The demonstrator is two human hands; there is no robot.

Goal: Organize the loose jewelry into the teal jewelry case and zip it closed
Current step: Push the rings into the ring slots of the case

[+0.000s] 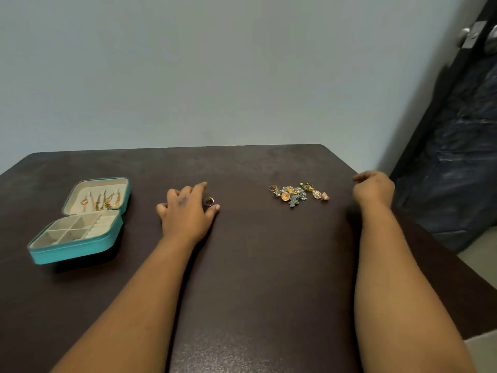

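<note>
Between the left hand's [185, 208] spread thumb and forefinger a ring [209, 201] lies unheld on the table [242, 265], case [80, 224] open leftward, right hand [373, 188] loosely curled, empty, beside the jewelry pile [297, 193].

Setting: domestic room, prob. bedroom or similar private rm. Evidence ref. the dark brown table [255, 251]: plain pale grey-blue painted wall [215, 71] directly behind its far edge, no fittings on it. To the table's right, dark door [457, 130] w/ round metal knob [466, 33] and plate near the top. Pale floor [481, 243] visible below the table's right edge. Personal jewellery items on the tabletop are consistent w/ home use.
</note>
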